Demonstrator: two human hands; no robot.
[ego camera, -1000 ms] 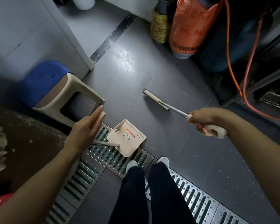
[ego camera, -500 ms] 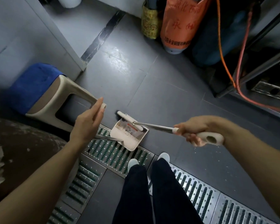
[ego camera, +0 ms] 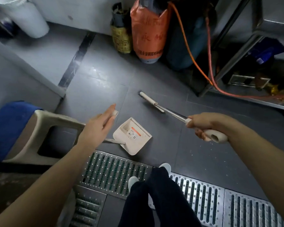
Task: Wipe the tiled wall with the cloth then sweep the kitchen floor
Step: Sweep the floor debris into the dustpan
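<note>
Head view, looking down: sweeping stage, both tools in hand. Right hand [ego camera: 202, 126] has its fingers clenched round the white grip of the broom [ego camera: 154, 104]; the metal shaft runs from that hand up and to the left, ending in the broom head on the grey floor tiles [ego camera: 97, 89], well ahead of the feet. Left hand [ego camera: 97, 126] holds the top of the dustpan's long handle [ego camera: 114, 113], thumb and fingers lightly closed on it, forefinger stretched along it. Dustpan [ego camera: 133, 136] sits on the floor between the two hands, just short of the metal drain grate [ego camera: 115, 174], mouth facing up-right toward the broom head. Broom head lies beyond the pan mouth, apart from it, long axis roughly square to the pull line. Judgement: next stroke draws the head back toward the pan; right hand drives, left steadies. Pale specks lie on the floor under the right forearm, outside that line.
</note>
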